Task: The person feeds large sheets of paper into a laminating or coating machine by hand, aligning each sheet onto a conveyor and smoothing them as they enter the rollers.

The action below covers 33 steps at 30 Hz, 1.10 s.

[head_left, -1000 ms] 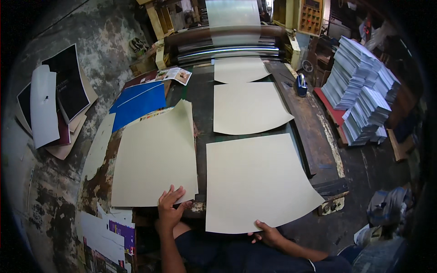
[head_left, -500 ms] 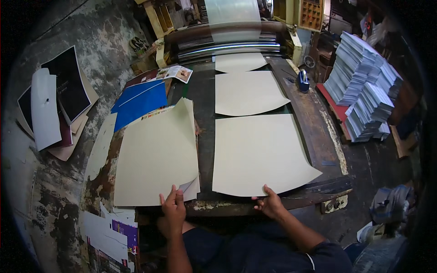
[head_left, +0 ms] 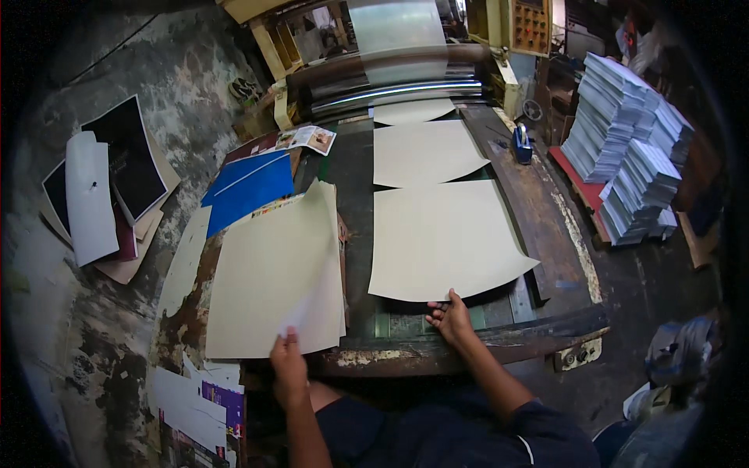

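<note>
My left hand (head_left: 289, 368) pinches the near edge of the top cream sheet (head_left: 269, 273) on a stack at the left of the table. That sheet's right side is lifted and curled. My right hand (head_left: 451, 318) is at the near edge of another cream sheet (head_left: 445, 234), its thumb over the edge and its other fingers curled just below. This sheet lies on the dark feed bed, its near right corner bent up. Beyond it, a second cream sheet (head_left: 425, 152) and a third (head_left: 413, 111) lie in line toward the shiny roller (head_left: 398, 93).
A clear film (head_left: 398, 31) hangs over the rollers. Blue sheets (head_left: 250, 183) and a printed page (head_left: 312, 139) lie behind the left stack. A tape dispenser (head_left: 522, 143) sits on the right rail. Tall paper stacks (head_left: 608, 117) stand at the right; loose sheets (head_left: 90, 203) lean at the left.
The sheets on the bed have moved away toward the roller, and my right hand has followed. The left stack's top sheet is lifted more along its right side. The view has shifted slightly.
</note>
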### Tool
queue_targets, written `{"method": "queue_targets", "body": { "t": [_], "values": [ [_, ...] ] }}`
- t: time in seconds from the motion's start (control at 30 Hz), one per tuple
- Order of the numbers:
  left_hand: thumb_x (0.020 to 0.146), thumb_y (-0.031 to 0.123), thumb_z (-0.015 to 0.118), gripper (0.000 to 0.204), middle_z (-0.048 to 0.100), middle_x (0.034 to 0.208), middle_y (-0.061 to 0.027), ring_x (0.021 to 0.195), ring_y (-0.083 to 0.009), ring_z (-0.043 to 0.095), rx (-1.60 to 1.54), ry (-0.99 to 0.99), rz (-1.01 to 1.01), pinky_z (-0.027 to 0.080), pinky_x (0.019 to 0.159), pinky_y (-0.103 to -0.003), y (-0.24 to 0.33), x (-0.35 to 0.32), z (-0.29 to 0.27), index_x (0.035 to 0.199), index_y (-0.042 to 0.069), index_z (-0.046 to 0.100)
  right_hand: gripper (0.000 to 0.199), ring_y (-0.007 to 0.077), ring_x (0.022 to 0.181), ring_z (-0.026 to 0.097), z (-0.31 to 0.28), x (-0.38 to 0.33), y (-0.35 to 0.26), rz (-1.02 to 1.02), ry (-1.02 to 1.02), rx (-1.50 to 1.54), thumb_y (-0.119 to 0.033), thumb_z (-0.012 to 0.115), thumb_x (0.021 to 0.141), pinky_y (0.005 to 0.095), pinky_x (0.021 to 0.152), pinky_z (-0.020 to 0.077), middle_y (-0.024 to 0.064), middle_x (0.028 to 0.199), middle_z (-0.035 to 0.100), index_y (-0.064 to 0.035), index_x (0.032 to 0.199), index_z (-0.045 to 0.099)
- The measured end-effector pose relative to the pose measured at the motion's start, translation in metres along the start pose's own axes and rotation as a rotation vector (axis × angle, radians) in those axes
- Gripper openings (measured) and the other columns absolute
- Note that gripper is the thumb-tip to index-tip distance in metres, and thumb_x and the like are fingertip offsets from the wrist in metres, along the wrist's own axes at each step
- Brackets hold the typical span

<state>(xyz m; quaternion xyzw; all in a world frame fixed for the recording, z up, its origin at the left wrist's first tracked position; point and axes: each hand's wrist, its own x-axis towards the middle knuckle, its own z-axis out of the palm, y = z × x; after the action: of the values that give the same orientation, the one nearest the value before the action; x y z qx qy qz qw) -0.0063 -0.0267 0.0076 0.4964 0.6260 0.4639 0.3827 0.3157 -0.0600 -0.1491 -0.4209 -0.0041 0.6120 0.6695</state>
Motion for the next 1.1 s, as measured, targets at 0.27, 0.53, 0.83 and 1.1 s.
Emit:
{"method": "queue_targets", "body": {
  "t": [0.27, 0.53, 0.83, 1.1],
  "values": [
    [0.097, 0.027, 0.053, 0.029, 0.064, 0.12, -0.0088, 0.12, -0.0289, 0.055, 0.406, -0.06, 0.318, 0.03, 0.105, -0.05, 0.019, -0.048, 0.003, 0.116, 0.01, 0.065, 0.055, 0.0226, 0.085, 0.056, 0.003, -0.02, -0.007, -0.026, 0.017, -0.029, -0.045, 0.045, 0.096, 0.047, 0.076, 0.0541, 0.0149, 0.116, 0.057, -0.0172, 0.141, 0.031],
    [0.078, 0.008, 0.064, 0.043, 0.051, 0.139, -0.0006, 0.141, -0.0337, 0.028, 0.678, -0.717, 0.801, 0.005, 0.11, -0.067, 0.02, -0.054, -0.001, 0.117, 0.025, 0.067, 0.045, 0.0184, 0.07, 0.059, 0.005, -0.084, -0.032, 0.083, -0.455, -0.319, -0.037, 0.058, 0.091, 0.0396, 0.064, 0.0548, 0.0092, 0.083, 0.059, -0.0033, 0.118, 0.045],
    [0.069, 0.032, 0.081, 0.062, 0.055, 0.134, -0.0084, 0.133, -0.0322, 0.043, 0.572, -0.455, 0.698, 0.027, 0.11, -0.054, -0.025, 0.014, -0.016, 0.125, 0.014, 0.061, 0.037, 0.0184, 0.069, 0.059, -0.058, -0.14, 0.026, 0.227, -0.224, -0.184, -0.034, 0.06, 0.092, 0.0418, 0.069, 0.0546, 0.0114, 0.082, 0.059, -0.0028, 0.11, 0.051],
    [0.083, 0.028, 0.073, 0.032, 0.068, 0.113, -0.0097, 0.121, -0.0287, 0.055, 0.34, -0.413, 0.571, 0.031, 0.108, -0.048, -0.033, 0.023, -0.017, 0.109, 0.01, 0.069, 0.046, 0.0234, 0.084, 0.061, -0.058, -0.187, 0.04, 0.401, -0.205, -0.221, -0.039, 0.039, 0.101, 0.0447, 0.082, 0.0529, 0.0215, 0.107, 0.063, -0.0006, 0.125, 0.042]
  ]
}}
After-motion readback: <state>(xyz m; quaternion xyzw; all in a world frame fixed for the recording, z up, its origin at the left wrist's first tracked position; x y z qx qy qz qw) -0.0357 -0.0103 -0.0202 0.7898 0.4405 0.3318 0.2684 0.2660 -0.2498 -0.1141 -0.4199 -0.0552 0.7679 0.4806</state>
